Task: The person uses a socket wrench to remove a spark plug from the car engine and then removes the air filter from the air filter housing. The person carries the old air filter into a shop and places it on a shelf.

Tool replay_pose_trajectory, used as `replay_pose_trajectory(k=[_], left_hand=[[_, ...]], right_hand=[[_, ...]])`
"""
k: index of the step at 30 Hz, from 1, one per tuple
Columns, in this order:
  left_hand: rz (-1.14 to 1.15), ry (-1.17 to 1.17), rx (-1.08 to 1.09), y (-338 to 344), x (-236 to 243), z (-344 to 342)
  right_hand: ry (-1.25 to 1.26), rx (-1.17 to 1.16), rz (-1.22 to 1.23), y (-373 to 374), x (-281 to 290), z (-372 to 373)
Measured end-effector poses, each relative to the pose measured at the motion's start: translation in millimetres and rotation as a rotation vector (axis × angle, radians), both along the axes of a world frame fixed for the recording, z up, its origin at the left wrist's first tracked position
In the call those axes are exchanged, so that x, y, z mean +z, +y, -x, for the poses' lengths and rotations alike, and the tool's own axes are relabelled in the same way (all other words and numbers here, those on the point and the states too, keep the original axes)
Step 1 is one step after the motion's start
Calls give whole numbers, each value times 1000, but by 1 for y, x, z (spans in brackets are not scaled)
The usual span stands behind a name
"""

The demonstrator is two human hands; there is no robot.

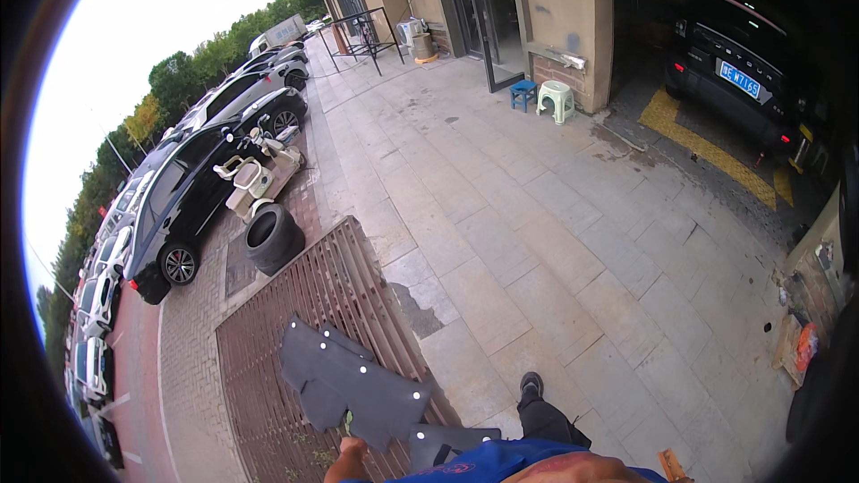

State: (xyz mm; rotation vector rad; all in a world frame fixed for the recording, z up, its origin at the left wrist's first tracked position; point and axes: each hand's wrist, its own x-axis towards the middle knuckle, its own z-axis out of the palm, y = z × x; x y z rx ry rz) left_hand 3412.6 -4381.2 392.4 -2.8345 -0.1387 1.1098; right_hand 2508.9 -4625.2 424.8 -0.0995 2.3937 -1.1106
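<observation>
My left hand (pixel 352 446) is low in the picture, its fingers closed. A green leafy sprig (pixel 348 420) sticks up out of it, in front of a dark grey felt-like panel (pixel 353 382) with white round dots. This panel lies on a brown slatted grating (pixel 268 358). Another dark grey piece (pixel 447 445) with white dots lies nearer to me, partly behind my blue shirt (pixel 501 458). My right arm runs along the lower edge, where a brown, wood-like piece (pixel 670 463) shows; the fingers of my right hand are cut off there.
A black tyre (pixel 271 240) stands at the grating's far left edge, before a cream scooter (pixel 255 181) and parked cars (pixel 192 201). Paving (pixel 537 241) stretches ahead. Blue (pixel 523 95) and pale green (pixel 557 101) stools stand by the wall. A black car (pixel 738 63) is in the garage.
</observation>
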Motion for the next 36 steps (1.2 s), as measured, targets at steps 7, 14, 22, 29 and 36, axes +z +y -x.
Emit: replay_pose_trajectory(k=[7, 14, 22, 29, 36], left_hand=[[484, -16, 260, -246, 29, 51], [214, 16, 95, -388, -88, -128], [318, -3, 118, -805, -23, -484], [788, 1, -157, -1207, 51, -776], [536, 940, 337, -1334, 27, -816]], right_hand=[[437, 916, -112, -301, 63, -198], [-505, 179, 119, -703, 51, -437], [-595, 93, 139, -969, 90, -743], [-513, -9, 161, -1224, -27, -958], [-418, -185, 158, -1491, -8, -1198]])
